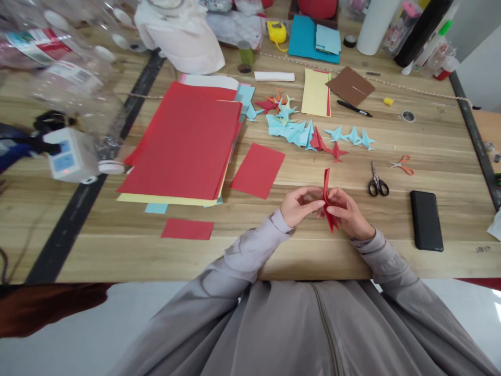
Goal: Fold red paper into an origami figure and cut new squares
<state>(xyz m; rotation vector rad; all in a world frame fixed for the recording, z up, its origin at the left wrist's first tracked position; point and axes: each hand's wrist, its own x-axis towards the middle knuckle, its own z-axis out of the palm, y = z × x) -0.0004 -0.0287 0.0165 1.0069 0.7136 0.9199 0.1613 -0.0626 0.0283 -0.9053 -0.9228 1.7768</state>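
Note:
A narrow piece of folded red paper (326, 183) stands on edge between my two hands, its lower end split into points. My left hand (303, 205) pinches it from the left with thumb and fingers. From the right, my right hand (347, 211) grips the same paper, the thumb near its middle. Just left of them a red paper sheet (258, 171) lies flat on the wooden table (242, 240). Beyond my hands are several folded paper cranes (337, 151) in red and light blue. Some fingertips are hidden behind the paper.
A stack of coloured paper (183, 141) lies to the left, with a small red strip (188, 228) below it. Black scissors (378, 185), orange scissors (405, 165) and a black phone (426, 220) lie to the right. Plastic bottles (70, 78) crowd the far left.

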